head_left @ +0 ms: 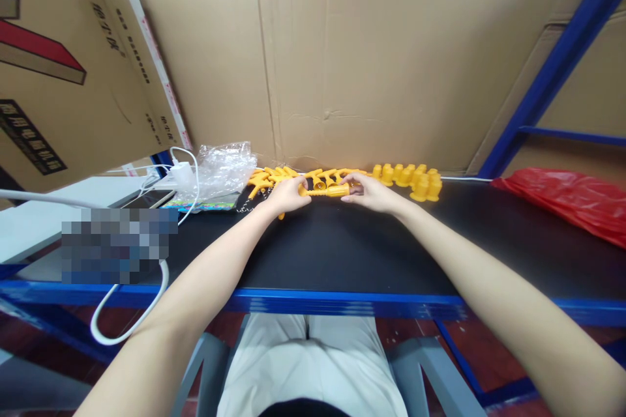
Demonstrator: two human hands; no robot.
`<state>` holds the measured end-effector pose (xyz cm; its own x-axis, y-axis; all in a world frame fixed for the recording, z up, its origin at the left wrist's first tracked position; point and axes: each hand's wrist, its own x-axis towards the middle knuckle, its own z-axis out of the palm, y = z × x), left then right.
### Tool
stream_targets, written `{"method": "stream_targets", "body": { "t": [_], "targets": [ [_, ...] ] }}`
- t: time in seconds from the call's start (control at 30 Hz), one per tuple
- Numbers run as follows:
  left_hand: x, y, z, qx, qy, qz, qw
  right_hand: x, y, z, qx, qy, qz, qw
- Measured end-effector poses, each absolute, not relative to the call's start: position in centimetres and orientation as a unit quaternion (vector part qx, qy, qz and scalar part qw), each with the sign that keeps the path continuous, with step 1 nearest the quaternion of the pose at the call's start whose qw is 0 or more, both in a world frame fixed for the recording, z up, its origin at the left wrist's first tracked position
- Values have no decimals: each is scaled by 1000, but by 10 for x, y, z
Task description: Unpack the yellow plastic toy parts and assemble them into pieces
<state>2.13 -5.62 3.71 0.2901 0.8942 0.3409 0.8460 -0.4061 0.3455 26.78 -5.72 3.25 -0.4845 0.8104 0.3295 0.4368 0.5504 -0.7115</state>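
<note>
A yellow plastic piece (337, 191) with a narrow ridged stem and a wider round body is held level above the black tabletop. The fingers of my left hand (287, 195) are closed around its stem end. At the wider end, my right hand (372, 193) grips the same piece between thumb and fingers. Just behind it lie yellow branched plastic pieces (274, 176), partly hidden by my hands. Several yellow cup-like pieces (425, 184) stand grouped to the right of my right hand.
Clear plastic wrap (220, 166) and a white charger (182, 174) with cables lie at the left, near a white panel (29, 228). A red plastic bag (562, 199) rests at the right. Cardboard (391, 65) walls the back; a blue rail (342, 303) edges the black table (352, 254).
</note>
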Motion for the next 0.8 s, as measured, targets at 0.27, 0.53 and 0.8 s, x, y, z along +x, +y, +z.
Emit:
{"method": "stream_targets", "body": {
  "t": [0.27, 0.53, 0.8],
  "targets": [
    [17, -53, 34, 809, 527, 259, -10, 258, -62, 34, -413, -723, 414, 367],
    [18, -54, 33, 821, 517, 235, -53, 258, -62, 33, -457, -697, 441, 333],
    [21, -59, 37, 805, 543, 232, -57, 266, -67, 35, -409, -708, 494, 295]
  ]
}}
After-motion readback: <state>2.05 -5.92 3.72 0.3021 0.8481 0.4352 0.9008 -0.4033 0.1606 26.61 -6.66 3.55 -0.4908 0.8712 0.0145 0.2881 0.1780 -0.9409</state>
